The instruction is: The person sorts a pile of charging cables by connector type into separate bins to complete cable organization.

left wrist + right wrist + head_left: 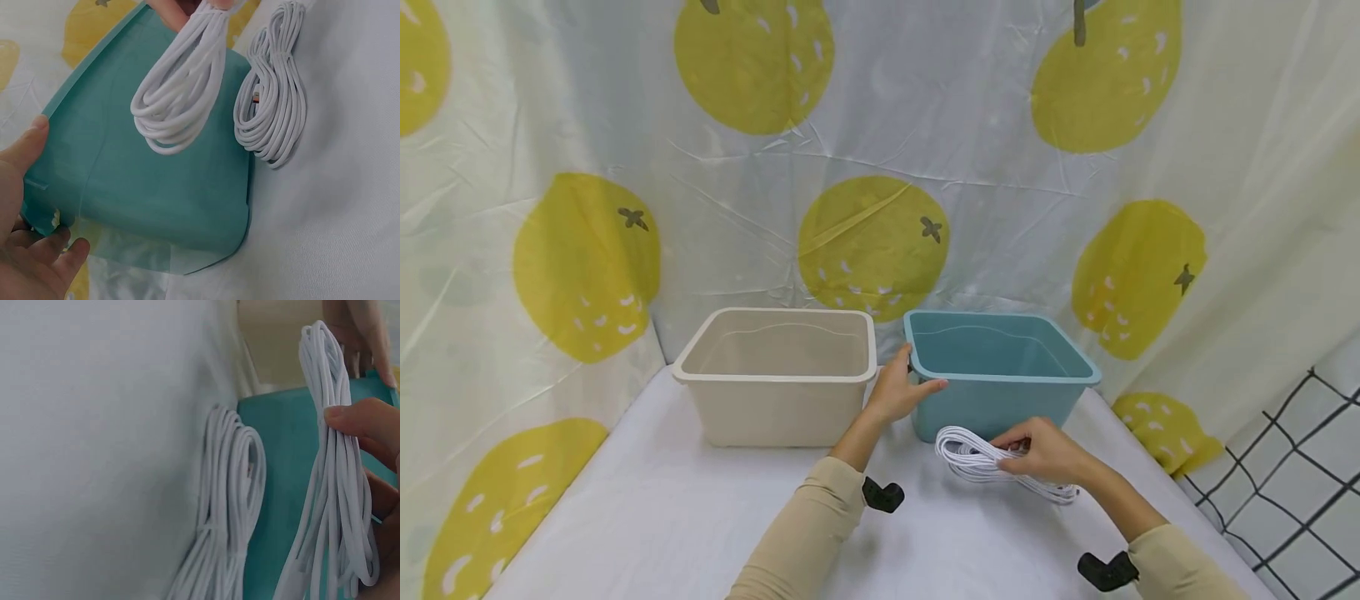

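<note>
My right hand [1051, 452] pinches a bundle of white cable [178, 100] between thumb and fingers, in front of the teal bin [992, 400]. A second coiled white cable [275, 106] lies on the table against the foot of that bin, overlapped by the held bundle in the head view. A connector end shows among its loops in the left wrist view. With thumb and fingers around the near left corner of the teal bin's rim, my left hand [895, 393] holds the bin. The inside floor of the bin is hidden by its front wall.
A beige bin [778, 412] stands left of the teal one, a narrow gap between them. Behind both hangs a lemon-print curtain [730, 217]. White cloth covers the table [647, 500]. A black wire grid [1292, 467] is at the right edge.
</note>
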The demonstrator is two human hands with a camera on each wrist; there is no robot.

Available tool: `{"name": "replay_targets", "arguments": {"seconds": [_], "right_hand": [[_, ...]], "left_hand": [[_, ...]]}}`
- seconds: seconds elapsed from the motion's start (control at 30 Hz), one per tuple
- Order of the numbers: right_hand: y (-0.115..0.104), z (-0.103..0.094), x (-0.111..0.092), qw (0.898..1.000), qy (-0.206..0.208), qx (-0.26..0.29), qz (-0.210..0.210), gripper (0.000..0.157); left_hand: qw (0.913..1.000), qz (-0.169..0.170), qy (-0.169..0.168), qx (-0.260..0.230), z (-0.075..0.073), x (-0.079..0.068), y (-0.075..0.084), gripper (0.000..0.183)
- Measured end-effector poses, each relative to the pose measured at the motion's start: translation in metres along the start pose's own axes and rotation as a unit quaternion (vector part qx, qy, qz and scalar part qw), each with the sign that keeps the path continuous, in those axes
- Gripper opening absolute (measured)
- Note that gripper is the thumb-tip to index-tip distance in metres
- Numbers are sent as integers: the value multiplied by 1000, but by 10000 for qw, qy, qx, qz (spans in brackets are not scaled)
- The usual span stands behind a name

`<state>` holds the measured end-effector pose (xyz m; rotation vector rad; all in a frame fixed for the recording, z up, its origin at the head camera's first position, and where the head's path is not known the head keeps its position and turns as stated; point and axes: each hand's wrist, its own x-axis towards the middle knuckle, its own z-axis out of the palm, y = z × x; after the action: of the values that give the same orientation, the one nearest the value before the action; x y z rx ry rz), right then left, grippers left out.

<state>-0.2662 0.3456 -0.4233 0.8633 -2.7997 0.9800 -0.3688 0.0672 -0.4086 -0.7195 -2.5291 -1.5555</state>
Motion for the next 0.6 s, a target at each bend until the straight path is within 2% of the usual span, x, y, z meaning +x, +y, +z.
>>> {"name": "replay_targets", "arguments": {"seconds": [0.13,0.37,0.6], "right_hand": [[-10,-16,2,10000,-71,-59,-16,19],[-25,-49,3,9993,110,-345,12,20],[-31,-73,15,9968,403,-616,-300,22]], "left_hand": [[10000,-50,8,-27,0,-1,0,104],[9999,-123,-46,-17,0,-1,1,103],[9999,-127,-10,3,0,0,0,103]]}}
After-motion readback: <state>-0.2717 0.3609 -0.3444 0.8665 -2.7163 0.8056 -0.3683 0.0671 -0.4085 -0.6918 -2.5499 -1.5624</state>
